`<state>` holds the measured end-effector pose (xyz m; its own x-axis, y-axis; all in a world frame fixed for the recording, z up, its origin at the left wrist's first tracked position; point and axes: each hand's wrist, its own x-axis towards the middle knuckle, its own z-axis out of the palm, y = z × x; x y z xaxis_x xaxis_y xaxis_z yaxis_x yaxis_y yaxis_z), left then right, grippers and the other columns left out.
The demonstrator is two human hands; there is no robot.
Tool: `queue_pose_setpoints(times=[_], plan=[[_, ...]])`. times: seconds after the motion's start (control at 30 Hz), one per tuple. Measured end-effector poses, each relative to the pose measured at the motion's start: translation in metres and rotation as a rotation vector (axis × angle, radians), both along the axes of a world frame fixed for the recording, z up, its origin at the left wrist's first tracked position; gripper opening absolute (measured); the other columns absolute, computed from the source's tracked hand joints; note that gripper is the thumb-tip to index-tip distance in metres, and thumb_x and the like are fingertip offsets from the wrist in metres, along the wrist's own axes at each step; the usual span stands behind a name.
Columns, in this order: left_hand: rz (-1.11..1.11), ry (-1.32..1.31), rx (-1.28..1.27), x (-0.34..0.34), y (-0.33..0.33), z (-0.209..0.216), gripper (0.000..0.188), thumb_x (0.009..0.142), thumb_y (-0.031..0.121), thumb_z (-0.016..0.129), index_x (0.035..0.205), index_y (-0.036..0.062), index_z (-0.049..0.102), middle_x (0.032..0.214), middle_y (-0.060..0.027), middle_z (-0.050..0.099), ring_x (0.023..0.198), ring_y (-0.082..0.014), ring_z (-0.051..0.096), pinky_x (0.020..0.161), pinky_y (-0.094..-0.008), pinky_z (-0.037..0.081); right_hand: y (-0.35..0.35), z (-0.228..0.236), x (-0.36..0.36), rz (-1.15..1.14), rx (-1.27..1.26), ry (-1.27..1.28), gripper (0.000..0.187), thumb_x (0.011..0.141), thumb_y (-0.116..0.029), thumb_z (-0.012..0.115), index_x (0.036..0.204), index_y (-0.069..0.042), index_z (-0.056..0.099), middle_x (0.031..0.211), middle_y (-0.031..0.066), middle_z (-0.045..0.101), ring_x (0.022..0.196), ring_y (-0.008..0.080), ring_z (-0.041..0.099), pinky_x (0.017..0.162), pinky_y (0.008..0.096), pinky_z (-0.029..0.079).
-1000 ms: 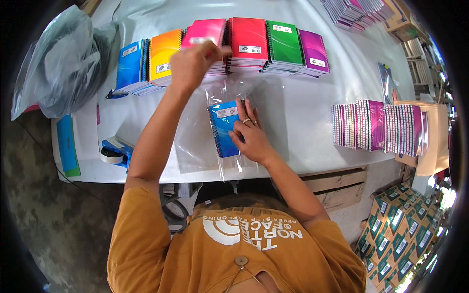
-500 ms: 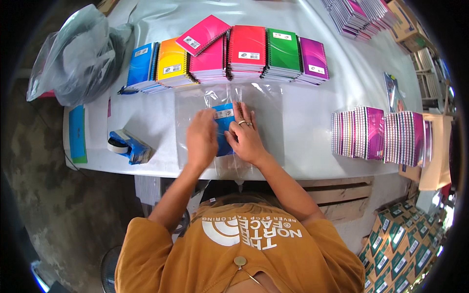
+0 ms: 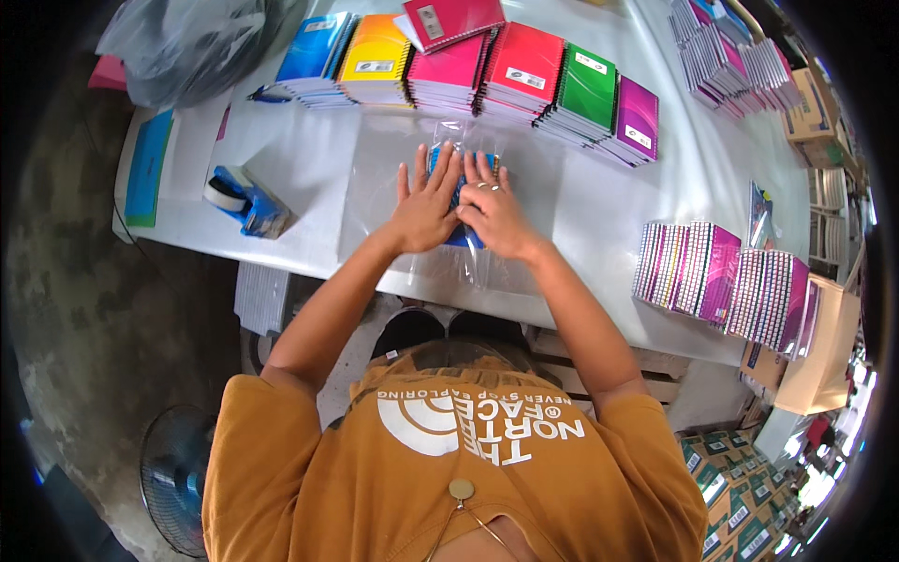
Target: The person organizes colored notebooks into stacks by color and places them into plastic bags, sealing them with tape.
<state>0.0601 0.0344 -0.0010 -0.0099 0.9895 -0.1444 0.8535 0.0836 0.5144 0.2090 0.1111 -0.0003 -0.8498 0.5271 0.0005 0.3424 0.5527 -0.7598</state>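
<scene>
A blue notebook [image 3: 465,237] lies under both my hands, wrapped at least partly in clear plastic film [image 3: 375,173] spread on the table. Flat over its left part rests my left hand [image 3: 424,208], open, with fingers stretched away from me. My right hand [image 3: 499,217], wearing a ring, presses beside it on the right part; its fingers are extended and the thumb points toward the left hand. Most of the notebook's cover is hidden by the hands. Just beyond the film stand stacks of spiral notebooks in blue, yellow, pink, red [image 3: 525,67], green and purple.
A blue tape dispenser [image 3: 251,204] sits to the left. Bundled purple notebooks [image 3: 707,272] stand at the right near a cardboard box [image 3: 824,351]. A grey plastic bag [image 3: 192,47] lies at the far left, and more stacks [image 3: 726,56] at the far right. A fan [image 3: 178,478] stands below.
My left hand has come down from a raised, closed pose to lie flat on the notebook. My right hand stays on it. The whole view has shifted and tilted.
</scene>
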Motion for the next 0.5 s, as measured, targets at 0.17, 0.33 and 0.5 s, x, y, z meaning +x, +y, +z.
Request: queue_pose_setpoints(times=[0.17,0.33,0.5], plan=[[0.014,0.223,-0.081,0.058,-0.076,0.028,0.099,0.072,0.041,0.067,0.144,-0.0028,0.016,0.151,-0.0217,0.010,0.141,-0.0393,0.002,0.108,-0.0619,0.003,0.008,0.012,-0.001,0.010,-0.103,-0.179,0.021,0.084,-0.024,0.052,0.079,-0.004,0.058,0.152,0.0177,0.013,0.142,0.0339,0.004,0.109,0.0595,0.003],[0.710,0.173,0.376,-0.012,-0.140,0.013,0.087,0.074,0.031,0.073,0.140,-0.0007,0.026,0.144,-0.0266,0.024,0.135,-0.0404,0.023,0.108,-0.0554,0.015,0.018,0.037,0.000,0.115,-0.179,-0.307,0.014,0.079,-0.021,0.055,0.080,-0.018,0.068,0.154,0.0153,0.006,0.143,0.0319,-0.003,0.110,0.0570,-0.001],[1.433,-0.318,0.637,-0.131,-0.105,-0.003,0.085,0.069,0.037,0.078,0.131,-0.0032,0.035,0.124,-0.0234,0.048,0.115,-0.0306,0.048,0.100,-0.0364,0.035,0.011,0.031,-0.008,0.096,-0.098,-0.278,0.015,0.075,-0.011,0.061,0.078,-0.021,0.072,0.152,0.0184,0.010,0.142,0.0349,0.002,0.110,0.0575,0.004]])
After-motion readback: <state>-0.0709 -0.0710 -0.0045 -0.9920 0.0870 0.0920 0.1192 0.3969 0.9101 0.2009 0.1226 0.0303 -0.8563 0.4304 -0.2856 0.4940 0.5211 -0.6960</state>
